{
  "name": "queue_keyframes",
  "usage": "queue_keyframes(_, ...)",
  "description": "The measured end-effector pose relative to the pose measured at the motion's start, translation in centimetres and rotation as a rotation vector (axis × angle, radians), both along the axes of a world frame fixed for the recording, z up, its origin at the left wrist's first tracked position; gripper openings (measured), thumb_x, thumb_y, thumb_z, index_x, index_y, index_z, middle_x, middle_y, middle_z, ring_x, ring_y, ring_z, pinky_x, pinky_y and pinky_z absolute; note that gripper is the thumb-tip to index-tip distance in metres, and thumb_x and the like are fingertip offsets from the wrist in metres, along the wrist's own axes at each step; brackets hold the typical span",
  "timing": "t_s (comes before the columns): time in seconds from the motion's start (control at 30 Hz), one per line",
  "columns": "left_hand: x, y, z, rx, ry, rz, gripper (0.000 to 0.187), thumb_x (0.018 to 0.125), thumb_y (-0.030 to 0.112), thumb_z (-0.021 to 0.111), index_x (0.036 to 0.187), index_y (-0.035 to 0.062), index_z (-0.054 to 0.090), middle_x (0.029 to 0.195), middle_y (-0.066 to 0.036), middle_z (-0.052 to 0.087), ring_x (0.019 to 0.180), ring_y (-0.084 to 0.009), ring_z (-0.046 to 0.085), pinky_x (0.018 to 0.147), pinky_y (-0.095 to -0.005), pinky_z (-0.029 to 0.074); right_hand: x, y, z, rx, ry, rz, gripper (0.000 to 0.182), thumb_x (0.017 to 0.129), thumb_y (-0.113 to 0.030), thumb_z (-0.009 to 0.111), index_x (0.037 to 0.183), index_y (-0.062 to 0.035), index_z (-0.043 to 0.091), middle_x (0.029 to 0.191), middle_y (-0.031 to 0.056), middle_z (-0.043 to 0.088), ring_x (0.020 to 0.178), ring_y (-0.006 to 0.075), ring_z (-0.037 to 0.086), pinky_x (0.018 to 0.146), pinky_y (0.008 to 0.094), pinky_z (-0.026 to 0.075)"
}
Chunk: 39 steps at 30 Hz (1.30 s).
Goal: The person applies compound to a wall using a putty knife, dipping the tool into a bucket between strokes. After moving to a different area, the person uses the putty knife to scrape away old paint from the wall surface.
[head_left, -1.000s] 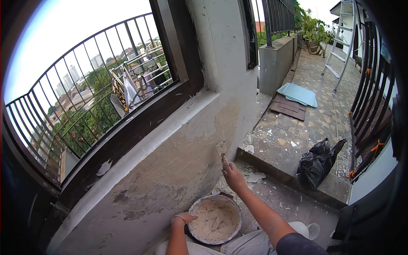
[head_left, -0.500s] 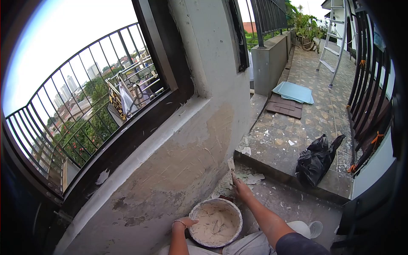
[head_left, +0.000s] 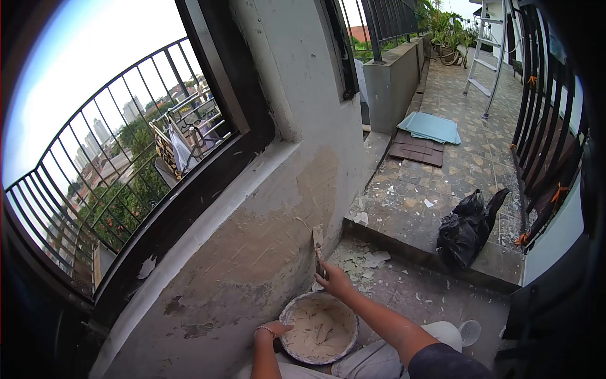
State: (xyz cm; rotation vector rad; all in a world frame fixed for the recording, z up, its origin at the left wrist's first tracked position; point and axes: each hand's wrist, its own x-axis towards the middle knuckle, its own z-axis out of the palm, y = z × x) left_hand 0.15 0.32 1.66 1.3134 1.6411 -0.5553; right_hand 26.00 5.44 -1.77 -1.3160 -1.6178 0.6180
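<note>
My right hand (head_left: pixel 336 282) is closed around the handle of a putty knife (head_left: pixel 318 247), its blade pointing up and close to the wall; whether the blade touches cannot be told. A round bucket (head_left: pixel 283 333) of beige putty (head_left: pixel 320 327) stands between my legs. On its left rim my left hand (head_left: pixel 274 329) is closed, thumb over the edge and the other fingers hidden. The low wall (head_left: pixel 265 237) carries a brownish, freshly coated patch with streaks and ridges. Lower down, bare dark spots show where the surface has flaked.
Paint flakes (head_left: pixel 368 260) litter the floor by the step (head_left: pixel 410 245). On the raised tiles lie a black plastic bag (head_left: pixel 468 230), light blue sheets (head_left: pixel 430 128) and brown panels (head_left: pixel 416 150). A ladder (head_left: pixel 486 66) stands farther back. A clear cup (head_left: pixel 469 332) is near my knee.
My right hand has moved left and slightly up with the putty knife, from beside the step to in front of the wall patch. My left hand stays on the bucket rim. The view has shifted slightly.
</note>
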Motion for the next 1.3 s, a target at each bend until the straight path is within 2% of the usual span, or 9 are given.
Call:
queue_keyframes(0.07,-0.3,0.2,-1.0,-0.008,0.025,-0.016,0.074,0.084,0.054,0.061,0.127,-0.0066,0.054,0.133,-0.020,0.054,0.124,-0.0301,0.051,0.103,-0.0368,0.038,1.0,-0.1,-0.4,-0.160,0.056,0.009,0.061,0.079,-0.018,0.069,0.136,-0.0075,0.047,0.083,0.0197,0.061,0.068,0.0321,0.060,0.064,0.0395,0.048)
queue_keyframes(0.17,-0.5,0.2,-0.7,0.099,0.143,-0.276,0.061,0.087,0.046,0.063,0.118,-0.0066,0.060,0.119,-0.018,0.064,0.106,-0.0285,0.064,0.091,-0.0378,0.048,2.8,-0.3,-2.6,0.117,-0.066,-0.012,0.067,0.072,-0.022,0.071,0.134,-0.0069,0.050,0.088,0.0219,0.063,0.075,0.0356,0.064,0.068,0.0411,0.050)
queue_keyframes(0.37,0.2,-0.9,3.8,-0.139,0.128,0.051,0.038,0.091,0.026,0.064,0.105,-0.0087,0.063,0.085,-0.011,0.071,0.057,-0.0180,0.068,0.055,-0.0320,0.054,6.0,-2.0,-6.3,-0.097,-0.073,-0.146,0.081,0.063,-0.024,0.070,0.139,-0.0083,0.044,0.088,0.0240,0.063,0.078,0.0372,0.064,0.072,0.0411,0.051)
queue_keyframes(0.53,-1.8,-1.2,2.4,-0.095,0.188,0.100,0.043,0.091,0.028,0.064,0.108,-0.0112,0.060,0.084,-0.012,0.070,0.056,-0.0185,0.067,0.051,-0.0336,0.052,5.5,0.6,-1.1,-0.155,0.152,-0.271,0.071,0.072,-0.018,0.066,0.139,-0.0066,0.043,0.098,0.0254,0.064,0.090,0.0400,0.063,0.080,0.0404,0.049)
queue_keyframes(0.73,-1.7,-1.5,2.3,-0.084,0.186,0.076,0.045,0.091,0.031,0.063,0.103,-0.0127,0.061,0.086,-0.011,0.072,0.061,-0.0168,0.070,0.058,-0.0315,0.053,3.8,5.3,1.7,0.215,0.135,-0.151,0.063,0.086,-0.018,0.062,0.143,-0.0060,0.036,0.094,0.0202,0.064,0.080,0.0268,0.062,0.075,0.0352,0.048)
queue_keyframes(0.87,-1.3,-1.8,3.5,-0.110,0.192,0.075,0.046,0.092,0.032,0.063,0.103,-0.0132,0.061,0.088,-0.011,0.071,0.060,-0.0169,0.069,0.057,-0.0309,0.054,2.6,2.0,3.2,-0.271,0.142,-0.017,0.057,0.088,-0.021,0.061,0.139,-0.0061,0.041,0.095,0.0262,0.060,0.085,0.0370,0.059,0.080,0.0393,0.047)
queue_keyframes(1.0,-1.8,-1.7,3.2,-0.125,0.175,0.117,0.047,0.092,0.032,0.062,0.102,-0.0135,0.061,0.088,-0.012,0.071,0.059,-0.0166,0.069,0.057,-0.0309,0.054,1.1,-0.7,-9.2,0.086,-0.083,-0.001,0.062,0.086,-0.025,0.063,0.142,-0.0095,0.040,0.087,0.0255,0.062,0.077,0.0350,0.062,0.074,0.0377,0.049)
queue_keyframes(1.1,-1.8,-2.0,3.2,-0.077,0.199,0.142,0.046,0.092,0.031,0.062,0.101,-0.0135,0.061,0.088,-0.012,0.071,0.059,-0.0169,0.069,0.057,-0.0310,0.054,2.1,-2.3,-9.6,-0.125,-0.075,-0.031,0.064,0.085,-0.028,0.063,0.141,-0.0069,0.041,0.085,0.0251,0.063,0.075,0.0356,0.062,0.073,0.0375,0.049)
queue_keyframes(1.3,-2.6,-2.0,2.5,-0.090,0.194,0.131,0.048,0.092,0.031,0.063,0.106,-0.0150,0.058,0.092,-0.014,0.070,0.060,-0.0179,0.069,0.056,-0.0315,0.054,2.3,1.3,-4.6,-0.065,0.270,-0.266,0.069,0.087,-0.020,0.059,0.148,-0.0090,0.029,0.070,0.0123,0.058,0.055,0.0152,0.052,0.053,0.0300,0.044)
